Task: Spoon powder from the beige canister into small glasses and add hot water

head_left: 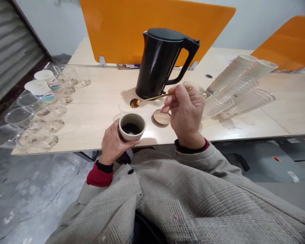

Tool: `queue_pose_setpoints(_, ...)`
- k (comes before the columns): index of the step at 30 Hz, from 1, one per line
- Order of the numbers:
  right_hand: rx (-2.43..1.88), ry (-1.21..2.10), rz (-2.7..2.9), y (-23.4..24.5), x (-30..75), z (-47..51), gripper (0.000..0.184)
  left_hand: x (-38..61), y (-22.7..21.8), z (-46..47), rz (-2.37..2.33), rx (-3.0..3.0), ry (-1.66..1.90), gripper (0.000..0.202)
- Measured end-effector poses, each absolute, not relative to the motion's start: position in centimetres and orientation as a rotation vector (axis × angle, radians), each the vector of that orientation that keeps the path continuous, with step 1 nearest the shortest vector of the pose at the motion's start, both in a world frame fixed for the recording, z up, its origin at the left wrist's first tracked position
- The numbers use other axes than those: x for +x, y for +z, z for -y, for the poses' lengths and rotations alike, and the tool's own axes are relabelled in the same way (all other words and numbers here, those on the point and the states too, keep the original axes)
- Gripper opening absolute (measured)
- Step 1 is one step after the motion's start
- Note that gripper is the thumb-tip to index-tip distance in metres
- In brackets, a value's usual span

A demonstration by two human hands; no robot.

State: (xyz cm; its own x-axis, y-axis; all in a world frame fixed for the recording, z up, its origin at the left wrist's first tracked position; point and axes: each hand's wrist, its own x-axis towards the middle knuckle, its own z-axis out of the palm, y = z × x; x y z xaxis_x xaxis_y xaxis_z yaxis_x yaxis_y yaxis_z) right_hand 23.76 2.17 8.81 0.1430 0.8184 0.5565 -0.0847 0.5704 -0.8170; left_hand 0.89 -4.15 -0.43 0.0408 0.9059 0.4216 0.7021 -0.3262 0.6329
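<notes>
Head view. Pale wood counter (96, 112) before orange partitions, with a black kettle (160, 64) at frame centre. The left hand (113, 142) has its fingers wrapped closed round a white jar (132, 136) of dark granules at the counter's near edge. The right hand (186, 113) has its fingers pinched on the handle end of a gold spoon (157, 97). The spoon's long axis runs leftward and slightly down. Its bowl hovers just beyond the jar mouth, by a clear cup (123, 105). A wooden lid (162, 117) lies just right of the jar.

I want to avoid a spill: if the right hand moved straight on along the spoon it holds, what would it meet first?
Probably the clear plastic cup just beyond the tip of the spoon; the right hand points left. The height over the cup's rim is unclear.
</notes>
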Motion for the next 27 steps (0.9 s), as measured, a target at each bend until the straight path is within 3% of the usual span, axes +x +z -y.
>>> queue_pose_setpoints(5, -0.674, 0.607, 1.253, 8.8, 22.0, -3.0, 0.034, 0.9, -0.3, 4.2, -1.65, 2.054, 1.14, 0.103)
queue_pose_setpoints(10, -0.844, 0.695, 1.562, 6.6, 20.0, -3.6, 0.048, 0.9, -0.2, 4.2, -1.653, 2.053, 1.141, 0.102)
queue_pose_setpoints(27, -0.794, 0.704, 1.567, 6.1, 20.0, -3.7, 0.048, 0.9, -0.1, 4.2, -1.692, 2.039, 1.113, 0.101)
